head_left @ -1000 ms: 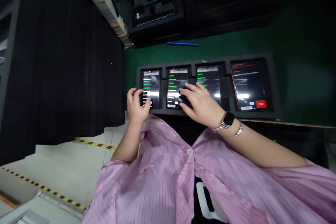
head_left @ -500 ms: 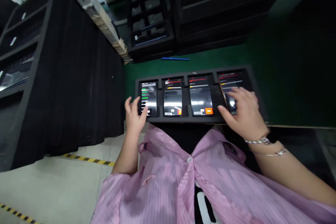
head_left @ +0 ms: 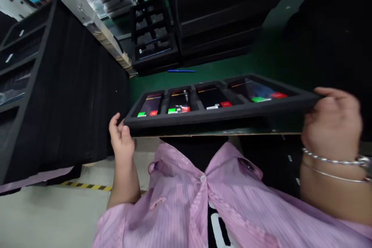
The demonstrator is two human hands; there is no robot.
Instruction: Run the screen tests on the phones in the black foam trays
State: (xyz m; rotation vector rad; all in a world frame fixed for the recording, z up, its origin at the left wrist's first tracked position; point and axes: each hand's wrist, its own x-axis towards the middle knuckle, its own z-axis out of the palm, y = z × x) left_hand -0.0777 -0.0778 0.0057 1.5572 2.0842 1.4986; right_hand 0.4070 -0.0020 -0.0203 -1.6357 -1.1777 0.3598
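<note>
A long black foam tray (head_left: 221,114) holds several phones with lit screens showing red and green buttons, among them the leftmost phone (head_left: 149,105) and the rightmost phone (head_left: 257,92). The tray is lifted off the green table (head_left: 261,62), tilted, just in front of my chest. My left hand (head_left: 120,137) grips the tray's left end, fingers curled at its corner. My right hand (head_left: 333,122), with bracelets on the wrist, is closed on the tray's right end.
A blue pen (head_left: 181,71) lies on the green table behind the tray. Further back stand a stack of black foam trays (head_left: 152,48) and dark stacked bins (head_left: 215,19). A black curtained rack (head_left: 58,97) stands to the left; floor with yellow-black tape below.
Both hands left the phone screens and went to the tray's ends. The tray has risen off the table toward me. The screens changed to red and green buttons.
</note>
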